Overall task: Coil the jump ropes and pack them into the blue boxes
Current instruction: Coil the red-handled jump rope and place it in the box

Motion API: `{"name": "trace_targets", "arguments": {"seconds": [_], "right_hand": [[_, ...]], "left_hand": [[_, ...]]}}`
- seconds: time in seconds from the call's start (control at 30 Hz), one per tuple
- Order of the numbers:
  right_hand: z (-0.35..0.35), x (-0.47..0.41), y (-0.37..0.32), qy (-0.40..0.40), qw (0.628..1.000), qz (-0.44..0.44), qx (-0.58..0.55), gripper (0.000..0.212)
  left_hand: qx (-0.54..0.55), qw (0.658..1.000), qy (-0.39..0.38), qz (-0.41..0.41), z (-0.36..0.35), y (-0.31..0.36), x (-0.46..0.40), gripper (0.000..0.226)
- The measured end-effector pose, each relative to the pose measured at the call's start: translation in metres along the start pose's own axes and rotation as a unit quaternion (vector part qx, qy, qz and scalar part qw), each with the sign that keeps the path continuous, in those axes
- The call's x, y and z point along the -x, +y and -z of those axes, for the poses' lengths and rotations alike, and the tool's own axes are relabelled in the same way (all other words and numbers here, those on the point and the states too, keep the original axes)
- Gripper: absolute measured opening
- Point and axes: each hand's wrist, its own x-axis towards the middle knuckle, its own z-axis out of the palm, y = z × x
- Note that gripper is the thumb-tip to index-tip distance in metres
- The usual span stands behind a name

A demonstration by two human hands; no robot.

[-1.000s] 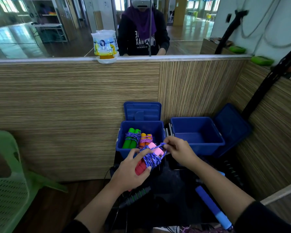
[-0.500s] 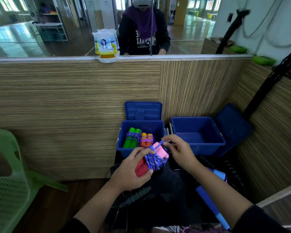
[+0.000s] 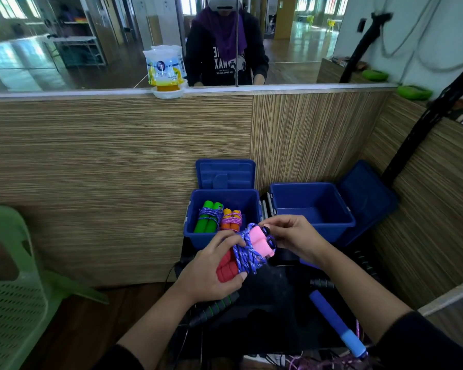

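Observation:
My left hand [image 3: 209, 271] grips a jump rope bundle [image 3: 247, 252] with pink-and-red foam handles and blue-purple cord wound round them. My right hand [image 3: 292, 236] pinches the cord end at the top of the pink handles. The bundle is held just in front of the left blue box [image 3: 198, 236], which holds a green-handled coiled rope [image 3: 207, 217] and an orange-handled one [image 3: 231, 218]. The right blue box [image 3: 345, 212] shows nothing inside.
Both box lids [image 3: 225, 173] stand open against the wood-grain wall. A blue-handled rope [image 3: 334, 321] and a black-green handle [image 3: 214, 308] lie on the dark surface below. A green plastic chair [image 3: 14, 289] stands at left. A black pole [image 3: 422, 121] leans at right.
The bundle has tilted a little and my right hand has shifted on the cord at the pink handles' top. My left hand keeps its grip.

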Motion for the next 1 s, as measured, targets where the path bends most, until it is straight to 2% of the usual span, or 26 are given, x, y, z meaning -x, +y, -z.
{"name": "trace_targets", "arguments": {"seconds": [0.17,0.27,0.37,0.47,0.53,0.63,0.8,0.87,0.97,1.0], "right_hand": [[-0.003,0.005,0.01,0.032,0.999,-0.022,0.024,0.021],[-0.009,0.006,0.018,0.056,0.997,-0.039,0.026,0.026],[-0.015,0.001,0.019,0.058,0.996,-0.06,0.021,0.024],[-0.023,-0.001,0.022,0.081,0.991,-0.053,0.09,0.02],[-0.029,0.0,0.025,0.094,0.988,-0.042,0.112,0.027],[-0.035,-0.002,0.027,0.094,0.991,-0.053,0.081,0.035],[-0.036,-0.014,0.033,0.088,0.99,-0.086,0.067,0.047],[-0.041,-0.018,0.037,0.093,0.991,-0.085,0.045,0.041],[-0.053,-0.023,0.047,0.09,0.993,-0.075,0.002,0.011],[-0.057,-0.024,0.049,0.092,0.993,-0.067,-0.007,0.01]], "left_hand": [[0.018,0.999,0.016,0.039,-0.005,-0.002,0.002,0.047],[0.023,0.998,0.017,0.061,-0.013,-0.003,0.004,0.055],[0.017,0.995,0.05,0.085,-0.02,-0.011,0.002,0.053],[0.018,0.993,0.072,0.086,-0.023,-0.017,-0.001,0.047],[0.022,0.994,0.078,0.076,-0.025,-0.018,-0.003,0.046],[0.034,0.993,0.086,0.076,-0.026,-0.02,-0.004,0.045],[0.028,0.995,0.053,0.082,-0.021,-0.025,-0.005,0.042],[0.027,0.992,0.054,0.114,-0.023,-0.03,-0.006,0.043],[0.032,0.984,0.091,0.152,-0.03,-0.041,-0.011,0.041],[0.03,0.982,0.1,0.16,-0.033,-0.044,-0.013,0.042]]}}
